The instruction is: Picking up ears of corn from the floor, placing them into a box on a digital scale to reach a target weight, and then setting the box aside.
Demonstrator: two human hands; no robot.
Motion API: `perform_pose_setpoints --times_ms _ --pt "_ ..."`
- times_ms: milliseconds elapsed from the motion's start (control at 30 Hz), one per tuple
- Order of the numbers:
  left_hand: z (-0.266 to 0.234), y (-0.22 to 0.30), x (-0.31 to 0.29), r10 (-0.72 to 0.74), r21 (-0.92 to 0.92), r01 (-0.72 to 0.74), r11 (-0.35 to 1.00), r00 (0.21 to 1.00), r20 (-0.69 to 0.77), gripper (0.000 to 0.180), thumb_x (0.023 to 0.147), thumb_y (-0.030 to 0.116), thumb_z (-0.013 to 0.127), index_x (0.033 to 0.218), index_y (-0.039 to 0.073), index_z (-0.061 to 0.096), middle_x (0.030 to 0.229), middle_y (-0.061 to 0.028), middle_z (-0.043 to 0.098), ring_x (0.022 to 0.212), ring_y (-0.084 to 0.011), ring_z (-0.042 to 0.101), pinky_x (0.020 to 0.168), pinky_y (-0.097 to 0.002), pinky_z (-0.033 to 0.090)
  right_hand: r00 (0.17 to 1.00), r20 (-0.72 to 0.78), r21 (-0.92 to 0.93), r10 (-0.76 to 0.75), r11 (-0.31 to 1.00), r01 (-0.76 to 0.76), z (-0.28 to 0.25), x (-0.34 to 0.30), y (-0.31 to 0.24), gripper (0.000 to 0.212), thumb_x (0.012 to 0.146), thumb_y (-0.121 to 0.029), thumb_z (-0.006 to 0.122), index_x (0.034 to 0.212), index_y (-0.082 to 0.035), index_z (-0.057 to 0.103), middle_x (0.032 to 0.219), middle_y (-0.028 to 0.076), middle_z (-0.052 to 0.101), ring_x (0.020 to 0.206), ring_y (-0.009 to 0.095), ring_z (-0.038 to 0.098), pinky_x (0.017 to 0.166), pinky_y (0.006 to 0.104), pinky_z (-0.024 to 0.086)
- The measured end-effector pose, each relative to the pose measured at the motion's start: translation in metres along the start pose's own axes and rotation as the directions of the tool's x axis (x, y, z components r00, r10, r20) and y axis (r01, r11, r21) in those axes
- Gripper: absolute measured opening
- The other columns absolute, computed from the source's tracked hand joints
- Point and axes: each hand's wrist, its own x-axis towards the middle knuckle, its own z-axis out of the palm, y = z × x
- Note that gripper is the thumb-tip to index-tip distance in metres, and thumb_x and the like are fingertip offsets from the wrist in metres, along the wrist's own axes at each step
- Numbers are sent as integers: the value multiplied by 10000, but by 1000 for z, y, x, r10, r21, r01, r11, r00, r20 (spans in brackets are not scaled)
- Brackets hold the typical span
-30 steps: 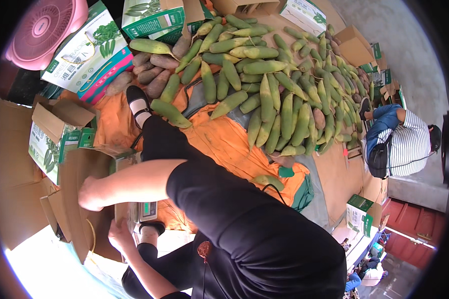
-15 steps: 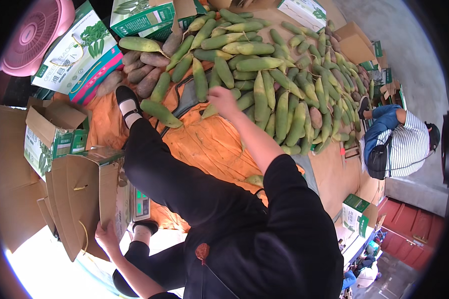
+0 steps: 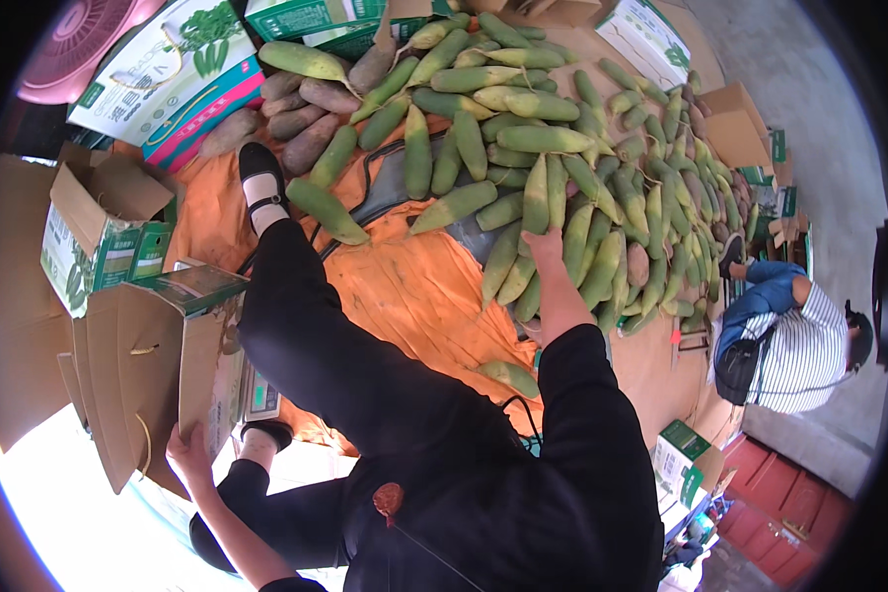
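Observation:
My right hand (image 3: 546,253) reaches into the pile and is closed around the near end of a long green radish (image 3: 536,195). Another green radish (image 3: 454,208) lies just to the left, at the edge of the orange cloth (image 3: 405,286). Down at the left, the fingers of my left hand (image 3: 189,456) pinch the raised flap of an open cardboard box (image 3: 207,380). That box rests by a scale with a lit green display (image 3: 259,397); the inside of the box is mostly hidden from here.
Several reddish-brown radishes (image 3: 316,141) lie by my forward foot. A second open carton (image 3: 109,222), a printed white box (image 3: 173,74) and a pink basket (image 3: 79,44) stand at the left. A person in a striped shirt (image 3: 804,355) sits at the right beyond the heap.
My right hand has left a radish at the cloth's edge and moved right to another one in the pile. My left hand still holds the box flap. The view has shifted slightly.

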Motion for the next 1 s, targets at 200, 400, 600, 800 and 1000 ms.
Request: perform_pose_setpoints --times_ms 200,400,600,800,1000 --pt "21 12 10 34 -30 -34 999 999 3 225 791 123 630 901 -72 606 772 -197 647 674 -264 635 650 -340 484 994 -74 20 78 997 -77 -9 44 38 587 651 -98 793 1134 84 514 1104 184 588 953 278 610 787 369 495" --pt "5 5 1 -1 -4 1 1000 1000 1 227 789 124 635 898 -73 604 772 -190 647 673 -263 633 653 -339 483 929 278 460 244 815 -352 40 -51 -16 441 693 -198 779 998 48 578 937 115 605 768 239 581 680 389 478" --pt "7 7 4 -70 -53 74 996 995 72 254 798 86 611 1004 -60 605 852 -155 662 750 -192 614 721 -323 479 746 654 254 128 891 -376 85 -132 -25 259 738 -221 707 932 -84 603 881 22 608 759 208 585 608 372 447" --pt "3 5 2 -92 38 90 995 994 57 256 801 96 615 1002 -62 606 857 -155 664 762 -190 620 721 -323 479 609 413 -514 -677 379 770 65 -121 -50 353 732 -138 614 1081 -115 561 1115 25 547 1076 211 498 804 393 414" --pt "4 4 -1 -40 -35 40 999 999 -2 222 774 126 641 920 -40 626 770 -178 644 689 -233 642 663 -321 481 320 632 -570 -706 -144 809 60 -86 -65 337 816 -156 514 1153 -162 520 1102 22 509 1096 197 460 854 442 382"
